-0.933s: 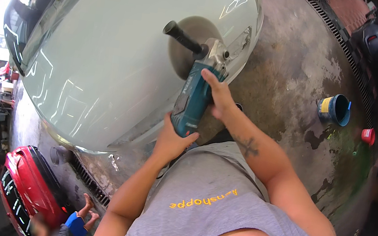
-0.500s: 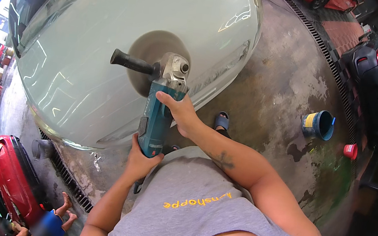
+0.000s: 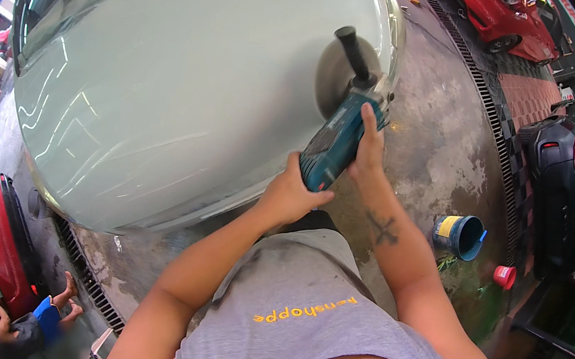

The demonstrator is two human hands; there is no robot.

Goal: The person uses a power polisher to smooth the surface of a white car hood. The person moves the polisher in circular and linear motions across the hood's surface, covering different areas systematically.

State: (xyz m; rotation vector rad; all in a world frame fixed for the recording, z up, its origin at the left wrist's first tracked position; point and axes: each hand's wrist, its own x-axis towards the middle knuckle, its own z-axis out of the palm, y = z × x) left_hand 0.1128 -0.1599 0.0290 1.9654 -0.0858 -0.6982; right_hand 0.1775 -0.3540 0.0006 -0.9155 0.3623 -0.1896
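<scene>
Both hands held the teal rotary polisher (image 3: 340,143) just right of the frame's centre. The left hand (image 3: 292,195) had its fingers wrapped round the tail end, while the right hand (image 3: 369,147) clasped the body nearer the head, likely to steady the polishing pad (image 3: 331,75) flat against the pale car panel (image 3: 183,84). The pad sat near the panel's right edge; wide paintwork lay open leftward. A blue bucket (image 3: 460,235) stood well apart on the concrete floor (image 3: 448,136).
</scene>
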